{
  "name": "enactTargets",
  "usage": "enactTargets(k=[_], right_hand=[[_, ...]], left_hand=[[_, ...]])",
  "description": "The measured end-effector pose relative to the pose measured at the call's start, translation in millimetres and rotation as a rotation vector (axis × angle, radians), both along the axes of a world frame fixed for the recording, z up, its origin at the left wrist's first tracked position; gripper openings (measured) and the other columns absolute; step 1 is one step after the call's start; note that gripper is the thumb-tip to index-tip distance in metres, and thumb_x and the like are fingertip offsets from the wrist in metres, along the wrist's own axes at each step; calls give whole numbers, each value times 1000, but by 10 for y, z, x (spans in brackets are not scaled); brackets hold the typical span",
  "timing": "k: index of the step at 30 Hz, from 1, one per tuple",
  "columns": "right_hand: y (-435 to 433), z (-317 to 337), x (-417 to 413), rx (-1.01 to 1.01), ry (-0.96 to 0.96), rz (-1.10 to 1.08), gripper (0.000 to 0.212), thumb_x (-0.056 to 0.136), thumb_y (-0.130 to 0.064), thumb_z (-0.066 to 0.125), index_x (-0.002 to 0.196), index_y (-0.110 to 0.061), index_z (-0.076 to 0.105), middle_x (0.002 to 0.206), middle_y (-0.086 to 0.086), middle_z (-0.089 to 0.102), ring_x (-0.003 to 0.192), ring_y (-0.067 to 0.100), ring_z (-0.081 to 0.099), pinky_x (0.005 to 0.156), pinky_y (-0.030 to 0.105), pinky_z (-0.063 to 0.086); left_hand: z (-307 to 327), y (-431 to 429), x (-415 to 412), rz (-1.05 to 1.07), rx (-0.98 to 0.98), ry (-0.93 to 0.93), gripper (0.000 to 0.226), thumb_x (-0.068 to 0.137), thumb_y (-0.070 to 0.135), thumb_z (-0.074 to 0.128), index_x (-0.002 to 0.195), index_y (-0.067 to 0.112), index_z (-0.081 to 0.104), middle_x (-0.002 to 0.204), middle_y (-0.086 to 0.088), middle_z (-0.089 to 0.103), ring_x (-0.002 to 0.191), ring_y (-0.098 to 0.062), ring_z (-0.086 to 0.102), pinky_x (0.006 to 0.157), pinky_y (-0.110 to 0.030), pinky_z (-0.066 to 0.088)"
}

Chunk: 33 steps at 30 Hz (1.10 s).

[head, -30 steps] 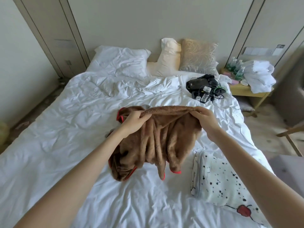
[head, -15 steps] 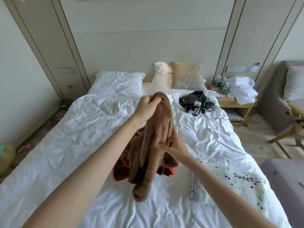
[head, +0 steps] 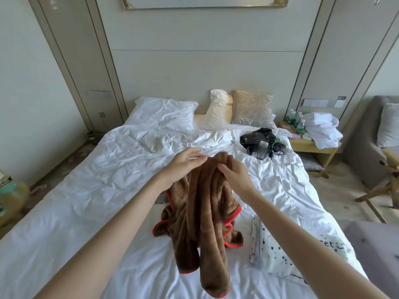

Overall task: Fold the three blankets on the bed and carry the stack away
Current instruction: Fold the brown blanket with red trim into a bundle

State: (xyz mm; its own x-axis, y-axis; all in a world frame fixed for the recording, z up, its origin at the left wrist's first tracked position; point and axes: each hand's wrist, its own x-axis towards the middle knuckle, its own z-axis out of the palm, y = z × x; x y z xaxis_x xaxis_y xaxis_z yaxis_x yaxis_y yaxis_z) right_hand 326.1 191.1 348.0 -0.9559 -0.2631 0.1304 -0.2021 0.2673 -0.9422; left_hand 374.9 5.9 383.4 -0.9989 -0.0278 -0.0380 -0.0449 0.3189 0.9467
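right hand (head: 234, 172) pinching the bunched top of the brown blanket (head: 203, 214) above the bed (head: 86, 190), left hand (head: 183, 164) open just beside it; find two corners and spread before folding.

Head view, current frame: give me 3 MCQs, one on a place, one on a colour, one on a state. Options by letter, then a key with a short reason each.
1. Where is the spotted blanket?
A. On the bed, right of the brown blanket
B. On the nightstand
C. Against the headboard

2. What colour is the brown blanket's trim?
A. White
B. Red
C. Blue

3. Which hand holds the brown blanket?
A. The left hand, in a closed grip
B. Neither
C. The right hand, pinching its top

Key:
1. A: it lies folded on the sheet by the right forearm.
2. B: a red edge runs along its hems.
3. C: the right hand's fingers close on the bunched top, while the left hand is open beside it.
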Motion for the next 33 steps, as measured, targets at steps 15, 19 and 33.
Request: enactTargets(k=[15,19,33], right_hand=[[89,588,-81,-250,-52,246,38,78,22,47,116,18,49,109,35,57,96,40,59,84,46,49],[210,176,142,206,45,501,72,73,24,43,140,-2,37,138,17,48,128,27,47,106,35,40],[-146,309,142,24,92,389,30,74,3,63,77,-25,72,74,-17,69,75,-6,61,77,13,43]], left_hand=[[-504,208,267,348,93,265,29,95,8,53,117,24,64,115,8,68,116,-11,60,105,-26,43],[-208,132,169,420,298,172,29,99,16,53,126,11,62,121,-7,68,114,-15,64,104,-34,47],[127,-389,233,362,-71,109,36,99,36,53,124,12,62,114,3,67,109,-10,62,95,-22,47]])
